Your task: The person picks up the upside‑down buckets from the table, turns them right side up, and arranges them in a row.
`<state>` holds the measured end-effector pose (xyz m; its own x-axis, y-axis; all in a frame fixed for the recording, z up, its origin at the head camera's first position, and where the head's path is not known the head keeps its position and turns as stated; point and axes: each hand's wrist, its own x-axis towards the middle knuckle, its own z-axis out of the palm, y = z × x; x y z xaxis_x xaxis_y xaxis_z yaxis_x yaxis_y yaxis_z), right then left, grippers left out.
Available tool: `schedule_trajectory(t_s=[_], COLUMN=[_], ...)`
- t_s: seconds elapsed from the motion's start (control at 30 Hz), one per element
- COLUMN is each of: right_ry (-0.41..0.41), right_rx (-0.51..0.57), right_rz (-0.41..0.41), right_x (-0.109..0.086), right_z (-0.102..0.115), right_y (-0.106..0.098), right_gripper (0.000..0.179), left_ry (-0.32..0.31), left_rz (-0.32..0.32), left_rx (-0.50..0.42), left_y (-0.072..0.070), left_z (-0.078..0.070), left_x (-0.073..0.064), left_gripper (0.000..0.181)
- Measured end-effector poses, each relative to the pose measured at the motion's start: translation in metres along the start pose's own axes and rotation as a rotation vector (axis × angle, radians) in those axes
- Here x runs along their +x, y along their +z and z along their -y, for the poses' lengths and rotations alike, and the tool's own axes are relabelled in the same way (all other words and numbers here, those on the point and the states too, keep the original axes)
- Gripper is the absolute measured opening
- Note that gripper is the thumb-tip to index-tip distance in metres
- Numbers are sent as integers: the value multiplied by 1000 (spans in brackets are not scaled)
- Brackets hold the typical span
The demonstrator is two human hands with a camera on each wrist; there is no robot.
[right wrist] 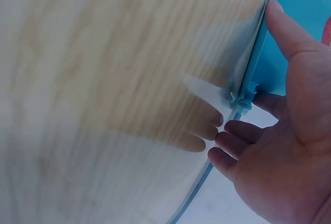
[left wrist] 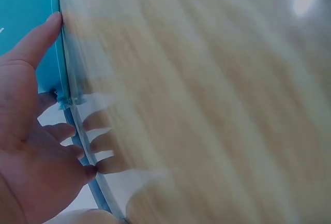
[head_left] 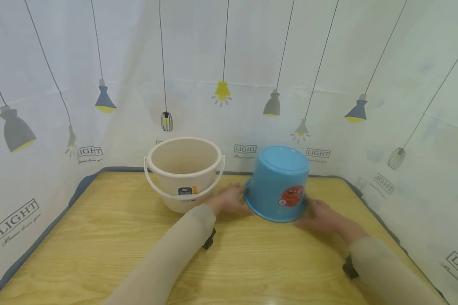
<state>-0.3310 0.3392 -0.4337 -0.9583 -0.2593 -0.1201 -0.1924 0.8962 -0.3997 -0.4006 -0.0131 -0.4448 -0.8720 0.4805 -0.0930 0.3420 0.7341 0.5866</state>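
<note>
A blue bucket (head_left: 271,186) with a round red label stands upside down on the wooden table, its base facing up. At its left side is my left hand (head_left: 230,200), at its right side my right hand (head_left: 322,217). In the left wrist view, the thumb of the left hand (left wrist: 26,115) lies extended against the bucket's rim (left wrist: 60,53), its other fingers spread loosely beside it. The right wrist view has the right hand (right wrist: 295,115) in a mirrored pose, thumb tip at the rim (right wrist: 258,48) and fingers loosely bent near the tabletop.
A cream bucket (head_left: 168,182) with a white handle (head_left: 171,195) stands upright just left of my left hand. The wooden table (head_left: 229,262) has a glossy surface. Sheets printed with lamps (head_left: 198,51) hang along its back and both sides.
</note>
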Motion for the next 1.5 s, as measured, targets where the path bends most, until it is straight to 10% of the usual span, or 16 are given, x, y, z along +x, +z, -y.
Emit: schedule_trajectory(t_s=[1.13, 1.5], right_ry=[-109, -11], right_rx=[66, 143], right_rz=[-76, -88], right_x=[6, -3], right_z=[-10, -10], right_y=[1, -6], right_gripper=[112, 108], left_ry=[45, 51], left_rz=[-69, -100], left_rx=[-232, -393], left_y=[1, -1], left_z=[-3, -4], left_x=[0, -8], left_gripper=[93, 90])
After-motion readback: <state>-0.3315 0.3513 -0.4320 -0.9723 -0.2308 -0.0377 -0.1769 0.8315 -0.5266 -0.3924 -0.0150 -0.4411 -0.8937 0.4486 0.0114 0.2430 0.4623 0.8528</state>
